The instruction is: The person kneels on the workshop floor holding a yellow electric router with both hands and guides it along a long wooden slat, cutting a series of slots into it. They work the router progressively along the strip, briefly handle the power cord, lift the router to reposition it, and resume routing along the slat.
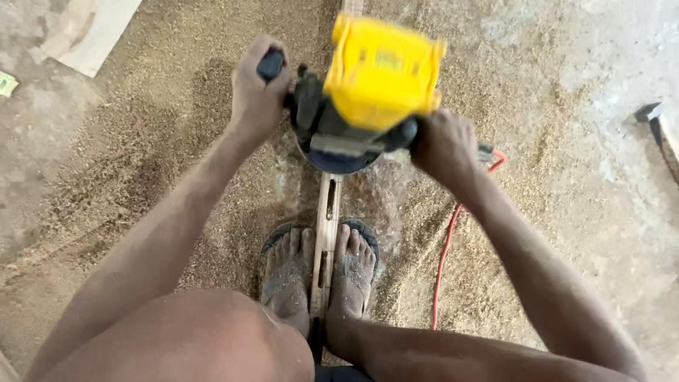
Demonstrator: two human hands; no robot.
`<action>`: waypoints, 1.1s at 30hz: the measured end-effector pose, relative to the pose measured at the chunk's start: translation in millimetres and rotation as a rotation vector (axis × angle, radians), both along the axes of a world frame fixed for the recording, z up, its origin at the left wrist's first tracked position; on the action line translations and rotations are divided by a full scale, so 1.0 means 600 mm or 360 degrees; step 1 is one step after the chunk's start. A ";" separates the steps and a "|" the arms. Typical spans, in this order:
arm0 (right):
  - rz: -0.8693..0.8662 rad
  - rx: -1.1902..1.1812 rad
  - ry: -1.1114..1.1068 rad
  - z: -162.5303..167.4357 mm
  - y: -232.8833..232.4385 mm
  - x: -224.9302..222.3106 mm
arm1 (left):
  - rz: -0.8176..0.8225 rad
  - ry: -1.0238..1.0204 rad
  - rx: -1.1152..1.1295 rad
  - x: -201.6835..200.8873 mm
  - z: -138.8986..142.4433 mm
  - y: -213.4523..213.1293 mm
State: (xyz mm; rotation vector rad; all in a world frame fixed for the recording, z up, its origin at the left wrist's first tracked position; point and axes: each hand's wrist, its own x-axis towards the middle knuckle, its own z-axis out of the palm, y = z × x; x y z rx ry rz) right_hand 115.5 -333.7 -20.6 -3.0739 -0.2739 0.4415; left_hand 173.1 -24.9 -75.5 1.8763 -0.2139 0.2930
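Observation:
A yellow-topped power router with a dark body stands on a narrow wooden strip that runs along the floor between my two feet. My left hand is shut around the router's left dark handle. My right hand grips the handle on its right side. The strip shows cut slots along its length and is pinned between my sandalled feet. Wood chips blur in the air around the router's base.
Sawdust covers the concrete floor on both sides. A red power cord trails to the right of the strip. A pale board lies at top left. A dark-headed tool rests at the right edge.

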 end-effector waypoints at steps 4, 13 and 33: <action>0.0159 0.0149 -0.0039 0.005 -0.025 0.036 | 0.0078 0.0904 -0.0167 0.041 0.007 -0.001; 0.0341 0.0093 -0.0620 -0.021 -0.003 -0.018 | -0.0030 0.0035 -0.0015 -0.020 -0.018 0.006; 0.0173 0.0147 -0.0093 -0.026 -0.040 0.044 | -0.0012 0.0526 0.0077 0.053 -0.037 0.003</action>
